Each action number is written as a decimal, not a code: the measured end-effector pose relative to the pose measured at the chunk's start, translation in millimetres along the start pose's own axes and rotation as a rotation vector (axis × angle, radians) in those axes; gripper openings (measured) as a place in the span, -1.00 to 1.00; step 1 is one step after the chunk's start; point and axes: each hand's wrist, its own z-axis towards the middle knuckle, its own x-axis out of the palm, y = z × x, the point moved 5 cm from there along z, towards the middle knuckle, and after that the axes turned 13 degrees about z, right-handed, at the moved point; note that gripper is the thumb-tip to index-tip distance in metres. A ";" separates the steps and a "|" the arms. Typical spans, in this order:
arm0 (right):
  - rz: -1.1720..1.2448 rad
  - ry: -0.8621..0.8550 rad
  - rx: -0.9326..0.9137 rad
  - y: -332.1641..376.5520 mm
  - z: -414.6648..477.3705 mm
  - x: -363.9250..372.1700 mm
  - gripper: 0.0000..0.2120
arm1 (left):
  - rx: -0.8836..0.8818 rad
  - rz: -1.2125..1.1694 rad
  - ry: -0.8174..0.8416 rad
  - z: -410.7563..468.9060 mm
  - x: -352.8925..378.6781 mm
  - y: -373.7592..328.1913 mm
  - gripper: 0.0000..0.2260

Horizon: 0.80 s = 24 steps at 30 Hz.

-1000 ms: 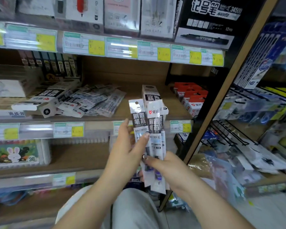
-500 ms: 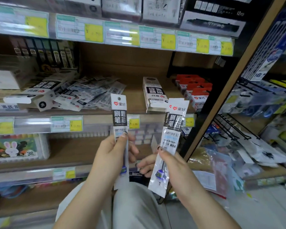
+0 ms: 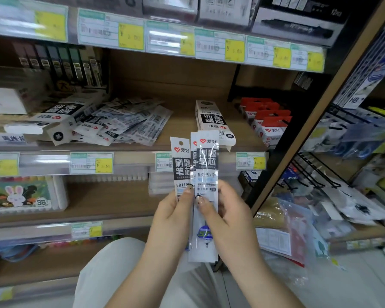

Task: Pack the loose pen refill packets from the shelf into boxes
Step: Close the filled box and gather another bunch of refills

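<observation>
the left hand (image 3: 171, 216) pinches one refill packet (image 3: 181, 165); the right hand (image 3: 230, 221) pinches overlapping packets (image 3: 207, 172) just beside it. slick sleeves may slip from these light pinches and drop below both hands.

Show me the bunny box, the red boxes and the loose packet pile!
bunny box (image 3: 17, 194), head view, on the rabbit.
red boxes (image 3: 275, 122), head view, front box's red top.
loose packet pile (image 3: 122, 123), head view, heap's middle.

Front pkt (image 3: 207, 165) showing 爱好, 刷题笔芯, GR1103, 0.5mm. Left pkt (image 3: 181, 167) showing same brand + title, GR110, last digit being covered. Rabbit box (image 3: 20, 196) showing 36, blue hanging pack (image 3: 353, 100) reading HB.
</observation>
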 end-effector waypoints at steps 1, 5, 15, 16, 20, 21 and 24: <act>-0.011 -0.019 -0.023 0.6 -1.1 0.8 -0.80 | 0.008 -0.019 -0.007 -1.0 1.2 -0.1 -0.73; -0.009 -0.083 -0.081 4.1 -3.1 3.4 -0.81 | 0.059 -0.091 -0.006 -5.8 4.0 -3.1 -0.80; 0.347 -0.053 0.230 -9.6 -1.0 24.1 -0.73 | 0.363 0.628 -0.190 4.9 -2.9 -31.5 -0.64; 0.331 -0.089 0.227 -7.4 4.6 20.2 -0.79 | 0.382 0.703 -0.163 9.5 -4.1 -36.4 -0.58; 0.343 -0.151 0.203 5.9 25.3 5.4 -0.82 | 0.507 0.899 -0.277 44.6 -32.1 -72.5 -0.50; 0.368 -0.139 0.212 10.3 28.1 4.2 -0.82 | 0.534 1.029 -0.369 61.0 -41.9 -81.5 -0.56; 0.401 -0.109 0.214 19.5 33.6 2.5 -0.82 | 0.278 1.427 -0.287 128.1 -60.9 -86.6 -0.59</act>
